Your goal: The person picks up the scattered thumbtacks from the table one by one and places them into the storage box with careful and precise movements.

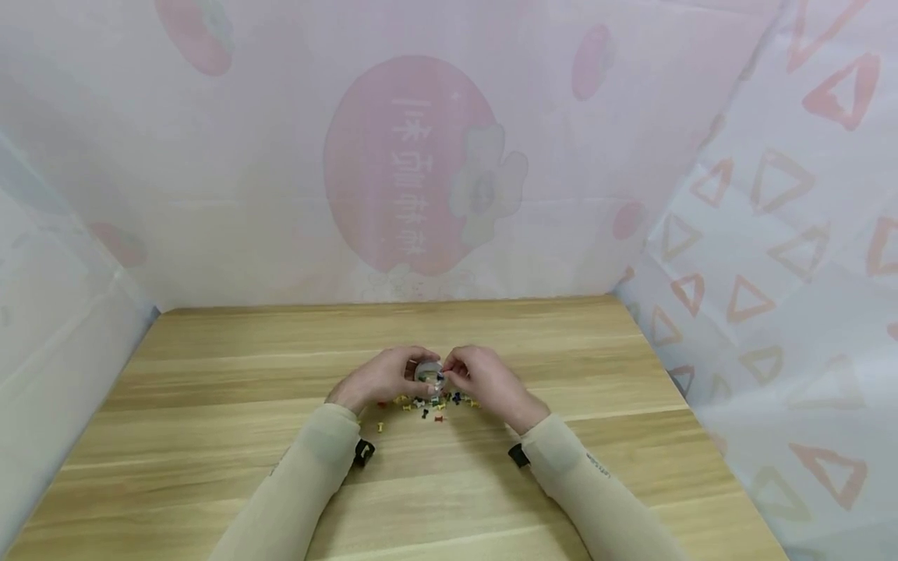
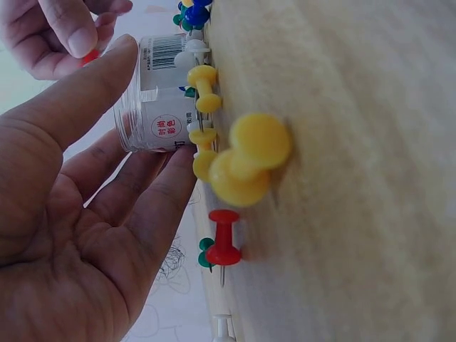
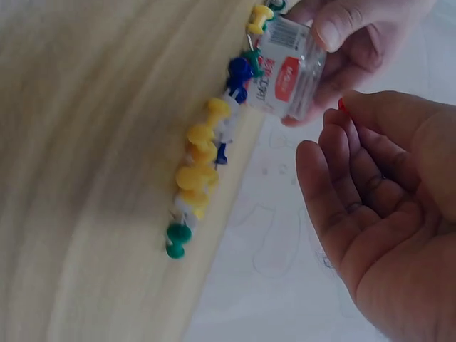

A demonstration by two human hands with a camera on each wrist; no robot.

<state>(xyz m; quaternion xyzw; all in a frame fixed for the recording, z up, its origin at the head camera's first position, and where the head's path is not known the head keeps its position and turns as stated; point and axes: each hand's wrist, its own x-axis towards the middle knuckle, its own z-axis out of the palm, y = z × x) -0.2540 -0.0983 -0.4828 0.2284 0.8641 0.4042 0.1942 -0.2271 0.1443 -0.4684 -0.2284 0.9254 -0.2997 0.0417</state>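
Note:
My left hand (image 1: 384, 378) grips a small clear plastic jar (image 2: 153, 114) with a printed label, thumb on one side and fingers on the other. The jar stands on the table among loose push pins. Close by its open rim, my right hand (image 1: 487, 383) pinches a red push pin (image 3: 342, 105) between thumb and index finger; most of the pin is hidden. Some pins show inside the jar in the head view. In the left wrist view, a yellow push pin (image 2: 251, 160) and another red push pin (image 2: 224, 239) lie near the left hand.
Loose pins in yellow, white, blue and green lie on the wooden table (image 1: 210, 436) around the jar, including a green push pin (image 3: 177, 240). A printed pale curtain (image 1: 281, 156) hangs behind the table's far edge, and others hang along both sides.

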